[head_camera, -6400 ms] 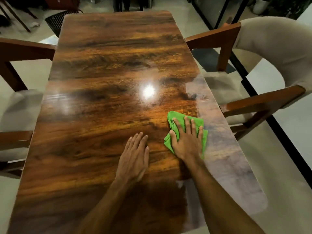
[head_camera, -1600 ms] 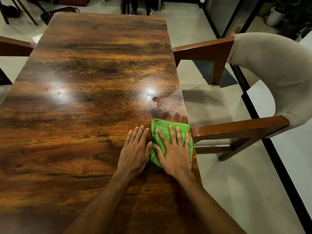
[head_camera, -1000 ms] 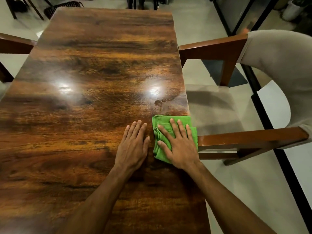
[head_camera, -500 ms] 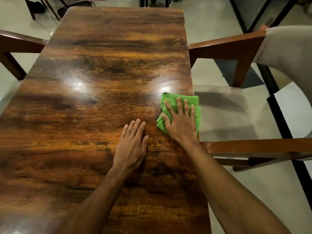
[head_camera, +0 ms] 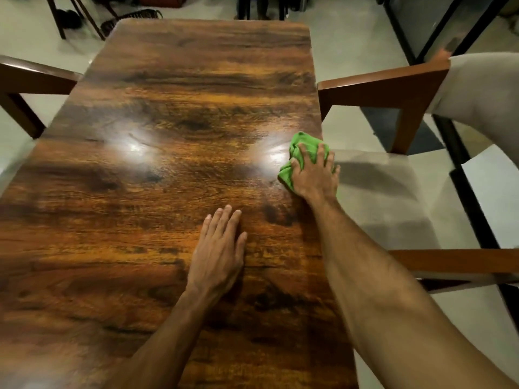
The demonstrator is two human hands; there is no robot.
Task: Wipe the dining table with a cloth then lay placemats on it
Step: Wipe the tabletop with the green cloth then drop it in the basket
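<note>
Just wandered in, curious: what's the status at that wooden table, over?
Left hand flat on glossy brown wooden table. Right hand grips crumpled green cloth at table's right edge. No placemats laid yet. Nothing blocks the cloth.

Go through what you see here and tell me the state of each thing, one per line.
Green cloth: bunched up on the table near its right edge, under the right hand.
Right hand: grips the cloth, fingers bent into it.
Left hand: flat on the table, fingers straight, holding nothing.
Table: glossy, no placemats on it yet.
Right-side chair: beside the table, seat unoccupied.
</note>
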